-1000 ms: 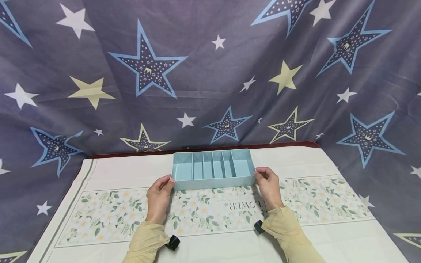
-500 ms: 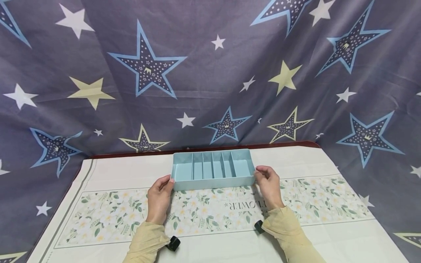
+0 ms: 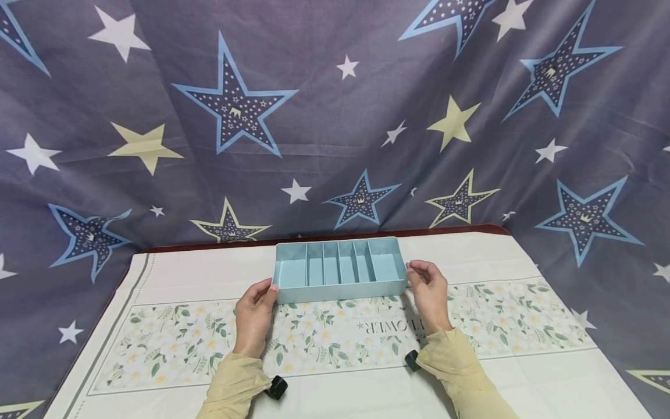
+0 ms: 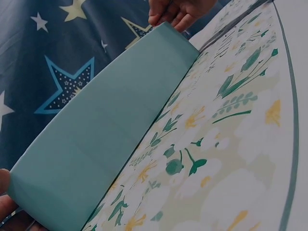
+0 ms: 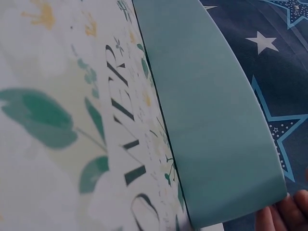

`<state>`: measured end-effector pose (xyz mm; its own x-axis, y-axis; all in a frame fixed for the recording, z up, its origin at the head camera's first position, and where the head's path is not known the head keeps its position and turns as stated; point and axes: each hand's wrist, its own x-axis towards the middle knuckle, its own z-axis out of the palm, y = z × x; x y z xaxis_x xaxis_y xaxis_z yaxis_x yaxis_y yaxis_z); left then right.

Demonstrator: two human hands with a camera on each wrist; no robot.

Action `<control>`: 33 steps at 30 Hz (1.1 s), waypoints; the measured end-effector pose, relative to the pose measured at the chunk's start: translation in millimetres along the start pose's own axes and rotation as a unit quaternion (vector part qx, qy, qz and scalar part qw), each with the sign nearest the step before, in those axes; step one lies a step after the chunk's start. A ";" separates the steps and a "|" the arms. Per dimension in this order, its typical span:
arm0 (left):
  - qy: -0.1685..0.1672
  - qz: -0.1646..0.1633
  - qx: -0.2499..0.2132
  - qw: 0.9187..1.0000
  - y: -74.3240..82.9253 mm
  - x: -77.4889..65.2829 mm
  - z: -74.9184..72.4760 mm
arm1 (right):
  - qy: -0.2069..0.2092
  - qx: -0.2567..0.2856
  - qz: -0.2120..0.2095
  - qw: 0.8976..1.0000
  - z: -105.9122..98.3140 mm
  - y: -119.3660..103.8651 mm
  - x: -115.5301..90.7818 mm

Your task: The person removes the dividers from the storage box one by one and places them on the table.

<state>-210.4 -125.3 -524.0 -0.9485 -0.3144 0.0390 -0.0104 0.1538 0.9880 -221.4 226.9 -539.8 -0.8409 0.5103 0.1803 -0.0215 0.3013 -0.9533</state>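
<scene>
A pale blue divided organizer box stands at the back middle of the table, its several compartments bare inside. At its left front corner my left hand pinches the box, thumb on the corner and fingers along the end wall. My right hand is at the right end, loosely bent, with the thumb and fingertips right beside the rim. In the left wrist view the long front wall shows, with the right hand beyond its far end. The right wrist view has the right fingertips by the box's end.
A white tablecloth with a flowered band and lettering covers the table. The table's dark red back edge shows behind the box. A star-patterned curtain hangs close behind. Black wrist cameras sit at both sleeves.
My right hand has shifted slightly up and outward, its thumb moving off the box's right front corner. The left hand and the box have stayed in place.
</scene>
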 end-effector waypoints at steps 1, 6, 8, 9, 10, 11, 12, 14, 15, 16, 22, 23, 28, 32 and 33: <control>-0.001 -0.003 -0.002 1.000 6.0 -3.2 -0.6 | 0.001 -0.002 -0.004 1.000 0.0 -0.2 -0.3; -0.007 -0.021 -0.006 1.000 33.0 -16.4 -2.9 | 0.000 0.000 -0.029 1.000 -0.3 -1.9 -2.2; -0.009 -0.028 -0.006 1.000 38.0 -18.7 -3.4 | -0.002 0.010 -0.041 0.999 -0.3 -2.5 -2.7; -0.009 -0.032 -0.007 0.999 39.4 -19.3 -3.5 | -0.002 0.011 -0.048 0.999 -0.3 -2.7 -2.9; -0.012 -0.032 -0.006 0.999 40.1 -19.4 -4.0 | -0.001 0.010 -0.054 0.998 -0.2 -3.0 -3.0; -0.013 -0.032 -0.006 0.999 40.3 -19.2 -4.3 | -0.001 0.009 -0.059 0.998 -0.2 -3.3 -3.1; -0.016 -0.031 -0.005 0.999 40.0 -18.7 -4.8 | -0.002 0.007 -0.063 0.998 -0.2 -3.7 -3.5; -0.019 -0.031 -0.006 0.999 39.5 -17.9 -5.4 | -0.002 0.006 -0.073 0.997 -0.2 -5.5 -4.1; -0.017 -0.035 -0.009 0.999 39.2 -17.6 -5.3 | -0.004 0.005 -0.080 0.997 0.0 -6.5 -4.7; -0.018 -0.033 -0.009 0.999 38.5 -17.2 -5.5 | -0.006 0.005 -0.086 0.996 0.1 -7.7 -5.5; -0.014 -0.013 0.001 1.000 18.3 -9.2 -4.4 | -0.013 0.018 -0.158 0.987 1.8 -15.2 -10.4; -0.012 -0.010 0.005 1.000 12.1 -6.5 -4.0 | -0.014 0.019 -0.172 0.985 2.2 -16.1 -10.9; -0.002 0.005 -0.005 1.000 -7.0 3.0 -2.3 | -0.014 -0.007 -0.212 0.977 4.4 -18.0 -10.9; 0.002 0.011 -0.014 1.000 -13.8 5.4 -1.4 | -0.023 -0.036 -0.211 0.976 3.0 -23.3 -11.8; 0.003 0.011 -0.014 1.000 -13.7 4.9 -1.4 | -0.023 -0.046 -0.214 0.975 3.9 -23.1 -11.4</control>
<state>-214.5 -130.3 -537.1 -0.9464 -0.3169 0.0623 0.0199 0.1353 0.9906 -213.4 211.0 -520.8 -0.7890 0.2848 0.5443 -0.3295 0.5516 -0.7663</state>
